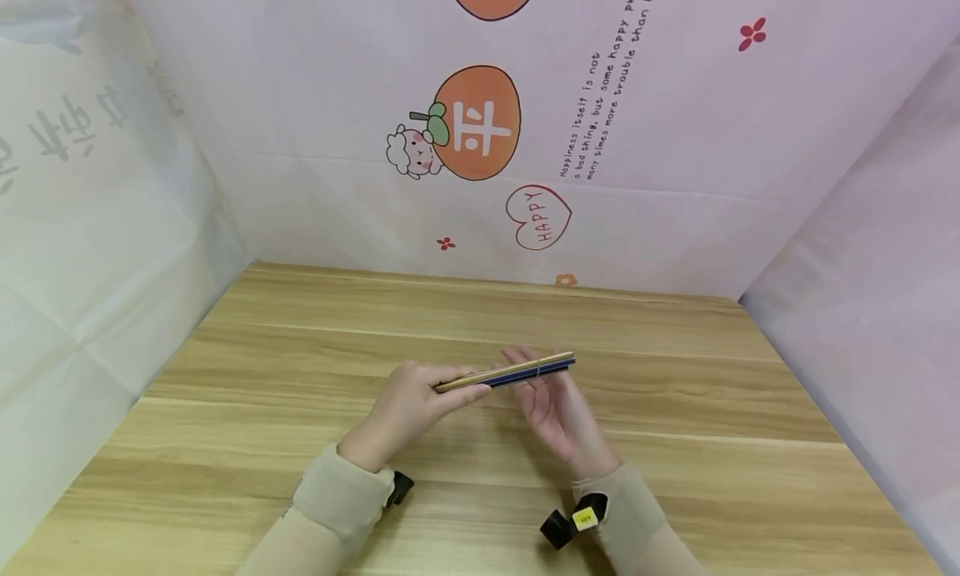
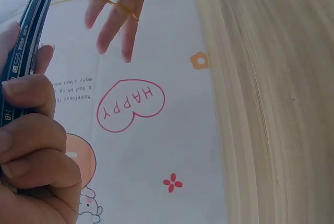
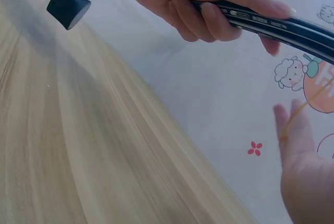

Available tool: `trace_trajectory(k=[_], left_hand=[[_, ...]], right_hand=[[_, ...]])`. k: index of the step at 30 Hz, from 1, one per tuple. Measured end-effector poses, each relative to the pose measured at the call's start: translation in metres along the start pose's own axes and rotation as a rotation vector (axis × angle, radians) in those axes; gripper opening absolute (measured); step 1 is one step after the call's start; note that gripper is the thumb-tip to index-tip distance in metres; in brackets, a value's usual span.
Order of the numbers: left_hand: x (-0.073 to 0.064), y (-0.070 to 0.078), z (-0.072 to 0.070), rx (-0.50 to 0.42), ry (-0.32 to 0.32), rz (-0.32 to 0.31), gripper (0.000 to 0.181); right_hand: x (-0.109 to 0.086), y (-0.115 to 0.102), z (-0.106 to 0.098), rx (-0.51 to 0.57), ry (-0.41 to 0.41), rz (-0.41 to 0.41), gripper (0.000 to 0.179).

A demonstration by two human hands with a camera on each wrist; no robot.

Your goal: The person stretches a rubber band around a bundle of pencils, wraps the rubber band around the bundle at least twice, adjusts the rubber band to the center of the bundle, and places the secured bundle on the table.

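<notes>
My left hand (image 1: 405, 405) grips a small bundle of pencils (image 1: 517, 373) near one end, thumb along one side and fingers curled round the other. One pencil looks gold in the head view, the others dark blue; "HB" shows on a dark one in the left wrist view. A thin yellow rubber band (image 2: 123, 10) loops round the bundle's far end and stretches across to the fingers of my right hand (image 1: 558, 413). Those fingers are spread and nearly straight behind the pencils, with the band lying over them. The pencils are held up above the table.
The wood-grain table (image 1: 262, 443) lies under both hands. A white printed cloth (image 1: 337, 217) rises at its back edge, with pale cloth walls at left and right. A black wrist camera (image 1: 558, 529) hangs by the right sleeve, another black piece (image 1: 401, 488) by the left.
</notes>
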State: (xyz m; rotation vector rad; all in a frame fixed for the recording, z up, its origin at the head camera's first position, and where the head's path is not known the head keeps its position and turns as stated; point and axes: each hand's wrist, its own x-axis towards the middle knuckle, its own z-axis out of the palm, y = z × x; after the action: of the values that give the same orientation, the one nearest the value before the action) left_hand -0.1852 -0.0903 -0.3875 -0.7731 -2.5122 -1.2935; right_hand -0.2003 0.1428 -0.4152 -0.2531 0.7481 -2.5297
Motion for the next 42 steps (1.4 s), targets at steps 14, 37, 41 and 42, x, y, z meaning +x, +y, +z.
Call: trace_trajectory(k=[14, 37, 41, 42], left_hand=[[0.004, 0.0, -0.002, -0.092, 0.031, -0.294, 0.029], [0.004, -0.002, -0.009, -0.045, -0.136, -0.35, 0.03], [0.003, -0.003, -0.009, -0.021, -0.171, -0.374, 0.033], [0.003, -0.003, -0.01, -0.015, -0.178, -0.381, 0.034]], right_hand=[[0.002, 0.003, 0.011, -0.213, -0.047, -0.345, 0.032], [-0.002, -0.009, 0.007, -0.564, -0.052, -0.513, 0.04], [-0.003, -0.011, 0.006, -0.641, 0.012, -0.429, 0.035], [-0.002, -0.012, 0.006, -0.655, 0.027, -0.408, 0.031]])
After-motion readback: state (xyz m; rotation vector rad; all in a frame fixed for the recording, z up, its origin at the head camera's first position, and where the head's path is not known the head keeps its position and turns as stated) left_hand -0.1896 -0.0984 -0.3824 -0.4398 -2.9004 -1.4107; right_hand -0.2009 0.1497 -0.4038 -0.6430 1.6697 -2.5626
